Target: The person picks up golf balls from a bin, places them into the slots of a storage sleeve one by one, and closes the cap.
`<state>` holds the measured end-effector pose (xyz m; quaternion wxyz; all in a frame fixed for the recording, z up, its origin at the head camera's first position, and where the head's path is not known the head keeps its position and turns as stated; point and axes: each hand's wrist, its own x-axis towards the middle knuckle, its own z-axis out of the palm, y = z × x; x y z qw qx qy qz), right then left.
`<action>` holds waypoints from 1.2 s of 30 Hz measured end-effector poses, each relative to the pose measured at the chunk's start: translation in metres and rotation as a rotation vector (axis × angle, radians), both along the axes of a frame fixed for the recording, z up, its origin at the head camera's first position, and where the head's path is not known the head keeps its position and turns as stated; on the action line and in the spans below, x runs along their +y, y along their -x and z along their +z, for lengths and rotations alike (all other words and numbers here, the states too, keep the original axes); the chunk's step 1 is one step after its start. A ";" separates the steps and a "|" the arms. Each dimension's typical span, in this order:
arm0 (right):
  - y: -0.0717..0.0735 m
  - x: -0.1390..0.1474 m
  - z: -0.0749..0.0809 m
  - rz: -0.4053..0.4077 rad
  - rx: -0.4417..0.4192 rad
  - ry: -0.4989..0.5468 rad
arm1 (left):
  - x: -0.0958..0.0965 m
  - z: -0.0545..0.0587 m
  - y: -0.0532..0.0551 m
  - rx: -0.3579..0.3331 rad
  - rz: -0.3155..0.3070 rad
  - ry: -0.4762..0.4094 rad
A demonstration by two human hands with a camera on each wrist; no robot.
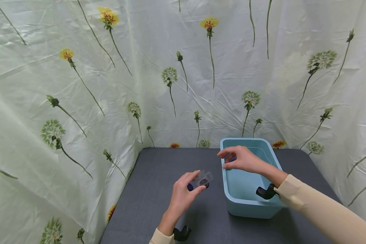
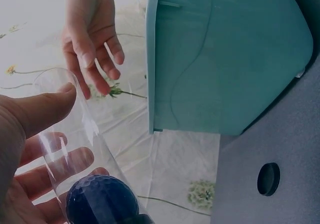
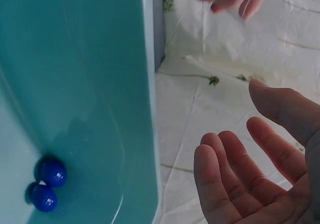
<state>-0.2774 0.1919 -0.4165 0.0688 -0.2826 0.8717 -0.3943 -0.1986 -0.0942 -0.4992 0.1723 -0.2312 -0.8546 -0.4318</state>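
Observation:
My left hand (image 1: 183,191) grips a clear plastic tube (image 2: 75,134) above the table, thumb on one side and fingers on the other. A dark blue dimpled ball, like a golf ball (image 2: 102,201), sits inside the tube at one end. Over the left rim of a light blue bin (image 1: 247,210) hovers my right hand (image 1: 242,159), its fingers loosely bent with nothing between them. Two blue balls (image 3: 52,172) lie side by side on the bin's floor. In the head view my right hand mostly hides them.
A small round black cap (image 2: 268,179) lies on the dark grey table (image 1: 158,169), left of the bin. Behind the table hangs a pale curtain (image 1: 152,51) printed with dandelions.

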 end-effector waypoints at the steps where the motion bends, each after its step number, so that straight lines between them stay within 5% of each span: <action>1: 0.003 0.001 -0.001 -0.006 -0.002 -0.004 | 0.000 0.000 0.000 0.003 0.005 0.001; 22: 0.065 0.037 -0.052 -0.164 -0.102 -0.075 | -0.008 -0.004 0.000 0.021 0.011 -0.056; 36: 0.087 0.049 -0.091 -0.220 -0.186 -0.189 | -0.012 -0.008 0.003 0.006 0.008 -0.068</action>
